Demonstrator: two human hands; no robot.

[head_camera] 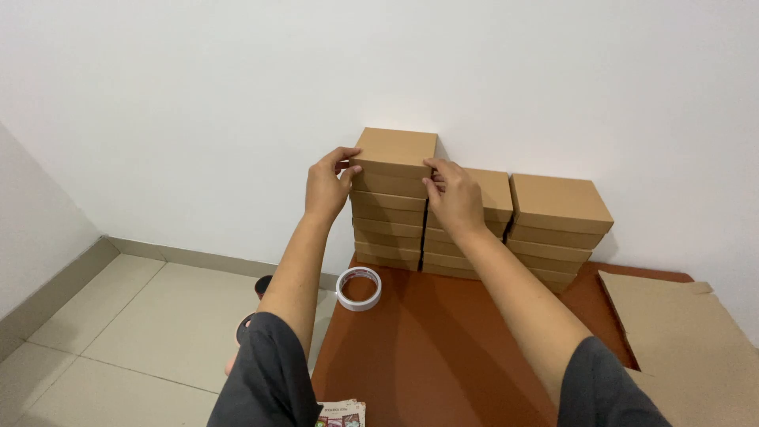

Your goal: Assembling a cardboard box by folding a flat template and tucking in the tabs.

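Against a plain white wall, a reddish-brown table (pixel 443 340) is seen, its near edge cut off. Parts of the middle stack (pixel 494 207) are hidden by the right hand (pixel 452 196). A tape roll (pixel 359 288) lies nearby. The top box (pixel 395 154) on the left stack (pixel 387 229) is gripped at both sides, the left hand (pixel 328 186) and right hand curled on it.

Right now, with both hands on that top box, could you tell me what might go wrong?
The left stack is the tallest and stands close to the table's left edge; a push from the left hand or right hand on the top box could topple it. The tape roll overhangs that edge and might fall.
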